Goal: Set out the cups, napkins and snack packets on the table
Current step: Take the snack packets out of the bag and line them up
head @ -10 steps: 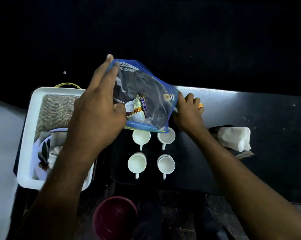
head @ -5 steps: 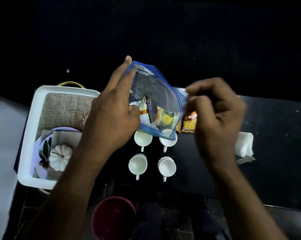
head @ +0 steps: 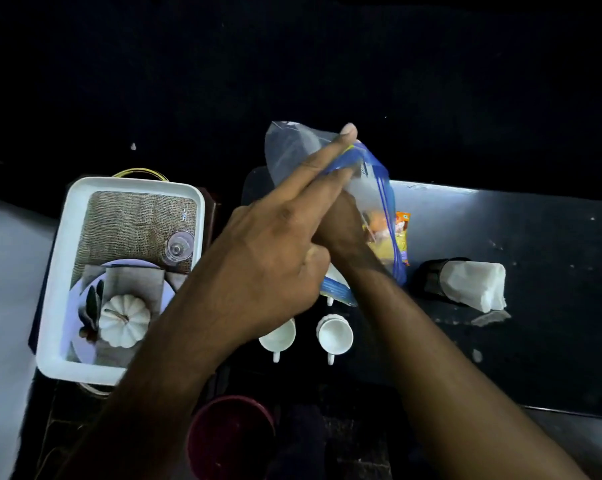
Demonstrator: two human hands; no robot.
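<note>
Left hand (head: 275, 268) grips the clear plastic bag (head: 292, 150) by its blue-edged mouth, fingers together along the rim and pointing away from us, so the opening stays spread. Our right hand (head: 341, 223) is sunk into that opening to the wrist; whether its fingers have closed on anything we cannot tell, the film hides them. We judge it is fishing for a snack packet (head: 379, 233) inside.

Just right of the bag, one orange packet (head: 401, 226) lies on the dark table (head: 535, 237). Below the left hand stand the white cups (head: 334, 336), two plain, the others mostly covered. Napkins (head: 472, 285) sit in a dark holder, well right of both hands. White tray (head: 53, 271) lies left of the left hand.

Half a second ago the right hand was outside, pinching the bag's edge; now it is inside, and the bag has swung rightward.
</note>
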